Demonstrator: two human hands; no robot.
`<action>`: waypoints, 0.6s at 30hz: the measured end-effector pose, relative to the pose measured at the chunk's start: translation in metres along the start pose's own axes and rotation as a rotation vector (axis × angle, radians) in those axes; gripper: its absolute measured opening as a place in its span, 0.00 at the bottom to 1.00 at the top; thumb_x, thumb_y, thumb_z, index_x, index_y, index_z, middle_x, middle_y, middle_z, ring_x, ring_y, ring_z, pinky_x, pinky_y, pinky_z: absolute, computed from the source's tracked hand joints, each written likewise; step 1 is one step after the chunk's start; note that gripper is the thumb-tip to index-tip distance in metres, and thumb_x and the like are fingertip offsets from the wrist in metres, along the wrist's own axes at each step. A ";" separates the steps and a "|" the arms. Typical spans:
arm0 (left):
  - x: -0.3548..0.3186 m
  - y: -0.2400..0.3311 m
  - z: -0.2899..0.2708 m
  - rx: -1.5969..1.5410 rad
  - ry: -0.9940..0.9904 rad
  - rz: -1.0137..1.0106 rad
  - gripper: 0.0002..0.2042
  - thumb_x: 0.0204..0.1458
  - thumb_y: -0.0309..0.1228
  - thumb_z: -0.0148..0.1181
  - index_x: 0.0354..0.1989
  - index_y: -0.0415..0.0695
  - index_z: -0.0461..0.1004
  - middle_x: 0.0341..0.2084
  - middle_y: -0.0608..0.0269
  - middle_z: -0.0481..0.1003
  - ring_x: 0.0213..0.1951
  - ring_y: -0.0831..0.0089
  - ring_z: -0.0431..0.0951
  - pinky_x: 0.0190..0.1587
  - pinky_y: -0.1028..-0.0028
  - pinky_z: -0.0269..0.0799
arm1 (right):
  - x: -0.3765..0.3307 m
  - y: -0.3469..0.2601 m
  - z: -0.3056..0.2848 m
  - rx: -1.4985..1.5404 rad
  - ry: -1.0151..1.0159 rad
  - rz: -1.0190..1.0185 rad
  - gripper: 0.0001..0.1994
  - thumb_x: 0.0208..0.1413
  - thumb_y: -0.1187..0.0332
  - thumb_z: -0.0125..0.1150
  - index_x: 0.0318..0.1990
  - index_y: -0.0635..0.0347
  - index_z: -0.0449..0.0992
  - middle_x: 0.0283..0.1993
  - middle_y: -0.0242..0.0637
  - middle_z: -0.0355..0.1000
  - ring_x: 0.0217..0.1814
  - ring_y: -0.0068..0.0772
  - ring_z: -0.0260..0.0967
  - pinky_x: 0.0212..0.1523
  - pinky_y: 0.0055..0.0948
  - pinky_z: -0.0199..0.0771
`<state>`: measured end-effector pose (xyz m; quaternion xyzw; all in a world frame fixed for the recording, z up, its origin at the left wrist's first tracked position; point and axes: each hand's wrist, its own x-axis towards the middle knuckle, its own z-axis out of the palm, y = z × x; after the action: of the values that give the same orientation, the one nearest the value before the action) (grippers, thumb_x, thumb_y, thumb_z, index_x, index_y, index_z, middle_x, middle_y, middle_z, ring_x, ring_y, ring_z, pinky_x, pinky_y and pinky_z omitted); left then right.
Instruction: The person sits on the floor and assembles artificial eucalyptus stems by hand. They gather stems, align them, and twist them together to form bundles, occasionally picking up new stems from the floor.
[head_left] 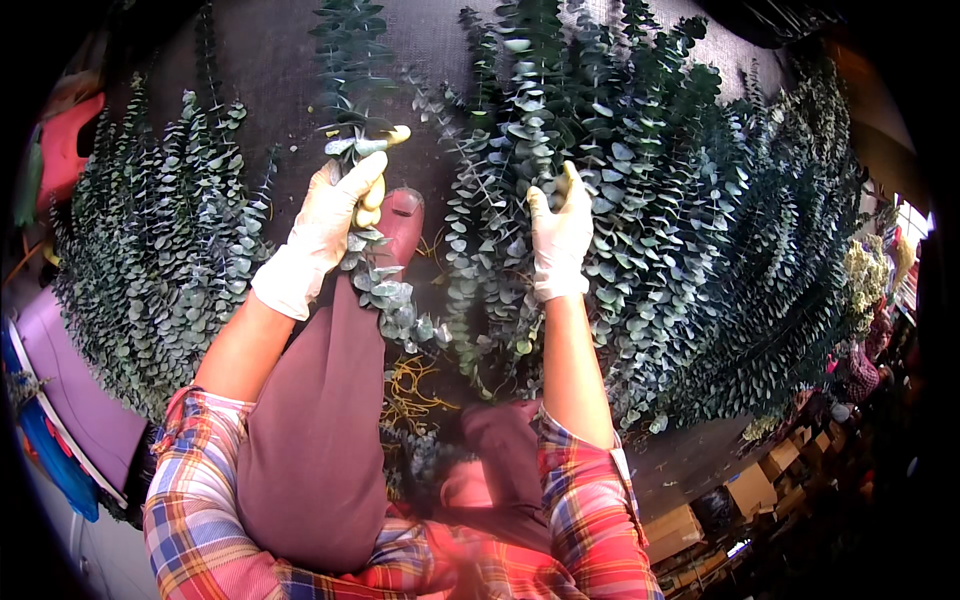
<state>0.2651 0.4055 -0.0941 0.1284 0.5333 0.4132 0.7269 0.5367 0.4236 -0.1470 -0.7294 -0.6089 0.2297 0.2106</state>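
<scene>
My left hand (345, 200), in a pale glove with yellowed fingertips, is closed round a few eucalyptus stems (352, 60). Their leafy tops point away from me, and the lower leaves hang below my fist over my leg. To the right, my right hand (562, 235), gloved the same way, reaches to the near side of a large eucalyptus pile (650, 210). Its thumb and forefinger stand apart among the round grey-green leaves, and I see nothing gripped between them. The other fingers of that hand are partly hidden.
Another eucalyptus heap (170, 230) lies at the left on the dark floor covering (270, 70). Yellow rubber bands (412, 388) are scattered between my legs, near my foot (402, 220). A purple container (85, 375) stands at far left; cardboard boxes (750, 492) are at lower right.
</scene>
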 end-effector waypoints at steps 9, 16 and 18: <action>-0.003 -0.001 0.009 0.022 -0.184 0.136 0.26 0.65 0.38 0.51 0.70 0.44 0.57 0.53 0.57 0.76 0.43 0.75 0.80 0.45 0.77 0.75 | -0.037 -0.056 -0.017 0.580 -0.050 -0.023 0.17 0.56 0.81 0.63 0.53 0.59 0.79 0.44 0.31 0.76 0.44 0.21 0.71 0.49 0.21 0.71; -0.006 -0.009 0.011 -0.044 -0.145 0.090 0.23 0.65 0.36 0.53 0.66 0.41 0.62 0.58 0.53 0.72 0.53 0.64 0.77 0.56 0.66 0.74 | -0.054 -0.089 -0.005 0.547 -0.073 -0.190 0.16 0.52 0.81 0.65 0.49 0.59 0.81 0.38 0.33 0.76 0.39 0.25 0.71 0.43 0.23 0.71; -0.006 -0.009 0.010 -0.019 -0.147 0.070 0.23 0.64 0.37 0.53 0.65 0.41 0.62 0.58 0.53 0.72 0.53 0.65 0.77 0.56 0.66 0.74 | -0.056 -0.094 -0.003 0.568 -0.083 -0.194 0.15 0.52 0.82 0.65 0.49 0.60 0.81 0.38 0.34 0.76 0.39 0.26 0.72 0.43 0.24 0.71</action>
<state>0.2779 0.3977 -0.0916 0.1700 0.4697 0.4328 0.7505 0.4555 0.3845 -0.0855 -0.5696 -0.5953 0.3992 0.4022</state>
